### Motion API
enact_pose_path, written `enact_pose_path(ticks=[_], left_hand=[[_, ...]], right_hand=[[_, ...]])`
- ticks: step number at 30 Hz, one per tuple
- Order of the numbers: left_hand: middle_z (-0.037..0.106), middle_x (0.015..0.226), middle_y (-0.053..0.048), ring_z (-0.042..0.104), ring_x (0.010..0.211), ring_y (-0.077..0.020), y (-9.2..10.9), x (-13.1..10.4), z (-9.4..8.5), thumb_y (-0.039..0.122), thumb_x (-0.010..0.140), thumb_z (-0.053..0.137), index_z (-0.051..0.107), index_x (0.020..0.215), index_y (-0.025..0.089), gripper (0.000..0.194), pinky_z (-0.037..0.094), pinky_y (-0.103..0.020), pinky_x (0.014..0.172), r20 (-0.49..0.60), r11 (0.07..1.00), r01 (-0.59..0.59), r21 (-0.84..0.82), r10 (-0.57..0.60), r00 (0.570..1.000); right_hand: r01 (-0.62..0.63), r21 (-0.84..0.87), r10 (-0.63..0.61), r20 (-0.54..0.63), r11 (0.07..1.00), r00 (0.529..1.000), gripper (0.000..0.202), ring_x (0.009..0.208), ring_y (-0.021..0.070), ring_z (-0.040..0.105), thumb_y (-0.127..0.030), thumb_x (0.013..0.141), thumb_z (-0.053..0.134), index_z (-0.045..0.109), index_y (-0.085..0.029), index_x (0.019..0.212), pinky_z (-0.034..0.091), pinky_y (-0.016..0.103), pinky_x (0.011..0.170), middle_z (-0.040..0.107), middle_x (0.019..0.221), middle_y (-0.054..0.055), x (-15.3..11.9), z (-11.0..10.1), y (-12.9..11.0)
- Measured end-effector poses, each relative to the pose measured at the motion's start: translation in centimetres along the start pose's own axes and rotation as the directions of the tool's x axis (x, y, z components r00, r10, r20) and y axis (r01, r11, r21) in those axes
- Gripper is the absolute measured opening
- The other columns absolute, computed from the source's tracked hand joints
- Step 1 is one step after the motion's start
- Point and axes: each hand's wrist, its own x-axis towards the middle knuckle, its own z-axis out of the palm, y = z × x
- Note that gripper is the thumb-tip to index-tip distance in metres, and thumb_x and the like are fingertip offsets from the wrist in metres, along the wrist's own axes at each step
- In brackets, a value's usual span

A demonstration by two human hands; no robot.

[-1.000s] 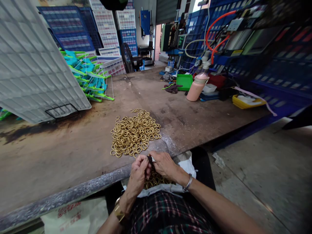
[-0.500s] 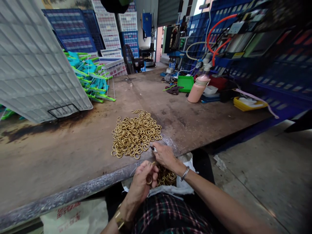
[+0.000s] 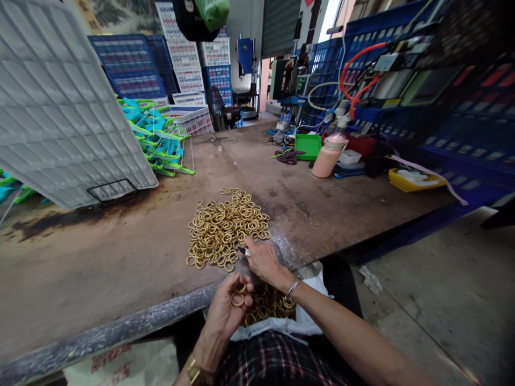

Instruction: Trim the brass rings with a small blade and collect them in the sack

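Note:
My left hand [image 3: 224,310] is curled palm-up near the table's front edge, with a couple of brass rings [image 3: 237,300] in its fingers. My right hand [image 3: 264,262] pinches a small dark-tipped tool [image 3: 244,251] with a white part; its exact kind is too small to tell. The tool's tip is at the near right side of a heap of brass rings [image 3: 225,228] on the table. Below both hands, an open white sack [image 3: 263,328] on my lap holds many more rings [image 3: 269,306].
The brown table [image 3: 100,257] has a worn front edge. A grey ribbed panel [image 3: 76,107] leans at left beside green and blue plastic pieces [image 3: 161,139]. Toward the right stand a pink bottle [image 3: 328,156], a green tray [image 3: 308,147] and a yellow tray [image 3: 414,181].
My left hand has turned palm-up and shifted slightly left, showing the rings in it. My right hand has moved slightly left, its tool now against the heap. The view has tilted up a little.

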Motion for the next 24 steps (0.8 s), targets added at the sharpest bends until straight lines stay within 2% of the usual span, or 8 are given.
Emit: enact_pose_path(ticks=[4,9,12,14,17,21,22,24], left_hand=[[0.057,0.067,0.001,0.055,0.057,-0.0091,0.1,0.4,0.4,0.031,0.064,0.072,0.052,0.073,0.015,0.027,0.036,-0.015,0.039,-0.019,0.979,-0.144,0.146,0.149,0.989],[0.054,0.062,0.005,0.050,0.049,-0.0083,0.1,0.9,1.0,0.040,0.064,0.070,0.051,0.095,0.018,0.042,0.034,-0.015,0.035,-0.013,0.859,-0.339,0.384,0.372,0.928],[0.051,0.060,0.005,0.044,0.044,-0.0056,-0.1,1.3,0.9,0.045,0.068,0.064,0.054,0.088,0.017,0.036,0.030,-0.014,0.034,0.033,0.813,-0.351,0.466,0.380,0.924],[0.049,0.058,0.005,0.039,0.041,-0.0042,-0.2,1.4,0.7,0.046,0.071,0.061,0.054,0.078,0.016,0.032,0.027,-0.014,0.035,0.046,0.783,-0.346,0.517,0.378,0.925],[0.046,0.053,0.006,0.036,0.040,-0.0050,-0.1,1.3,0.5,0.045,0.073,0.058,0.057,0.072,0.017,0.029,0.027,-0.016,0.037,0.056,0.662,-0.373,0.650,0.447,0.893],[0.053,0.059,0.002,0.045,0.053,-0.0086,0.2,0.9,0.6,0.037,0.074,0.058,0.063,0.073,0.016,0.022,0.036,-0.019,0.050,0.182,0.404,-0.479,0.779,0.586,0.790],[0.054,0.060,0.002,0.046,0.055,-0.0089,0.2,0.8,0.7,0.037,0.074,0.058,0.063,0.073,0.016,0.021,0.037,-0.019,0.052,0.196,0.389,-0.489,0.781,0.590,0.783],[0.051,0.058,0.003,0.044,0.051,-0.0079,0.2,0.7,0.7,0.039,0.074,0.057,0.061,0.074,0.016,0.023,0.035,-0.019,0.048,0.167,0.466,-0.455,0.759,0.536,0.828]], right_hand=[[-0.034,0.311,0.062,-0.082,0.950,0.995,0.016,0.066,0.0128,0.054,-0.017,0.081,0.041,0.050,-0.019,0.093,0.033,0.022,0.059,0.061,0.075,0.001,0.2,0.0,0.6],[0.010,0.777,0.072,-0.070,0.630,0.995,0.007,0.056,0.0099,0.045,-0.025,0.080,0.041,0.047,-0.020,0.078,0.034,0.020,0.055,0.050,0.060,-0.005,-0.9,-0.6,0.6],[-0.031,0.891,0.017,0.026,0.453,1.000,0.007,0.053,0.0090,0.044,-0.027,0.079,0.043,0.044,-0.020,0.078,0.035,0.019,0.053,0.047,0.057,-0.007,-1.9,-0.9,0.1],[-0.055,0.915,-0.003,0.062,0.399,0.998,0.008,0.053,0.0086,0.044,-0.028,0.079,0.044,0.043,-0.020,0.078,0.035,0.019,0.053,0.048,0.058,-0.007,-2.3,-1.1,-0.1],[-0.056,0.880,0.001,0.063,0.472,0.998,0.014,0.052,0.0081,0.041,-0.031,0.080,0.044,0.045,-0.019,0.074,0.033,0.019,0.052,0.047,0.057,-0.006,-2.6,-1.5,-0.2],[0.005,0.775,0.014,-0.017,0.632,1.000,0.016,0.053,0.0080,0.035,-0.029,0.078,0.046,0.048,-0.018,0.067,0.027,0.020,0.051,0.041,0.057,-0.006,-2.5,-1.9,-0.3],[0.010,0.757,0.020,-0.030,0.653,0.999,0.015,0.054,0.0080,0.035,-0.027,0.077,0.047,0.048,-0.017,0.065,0.026,0.020,0.051,0.040,0.057,-0.006,-2.4,-2.0,-0.3],[-0.004,0.737,0.040,-0.031,0.675,0.999,0.014,0.053,0.0079,0.033,-0.025,0.076,0.047,0.048,-0.017,0.064,0.026,0.020,0.050,0.037,0.055,-0.007,-2.4,-1.9,-0.5]])
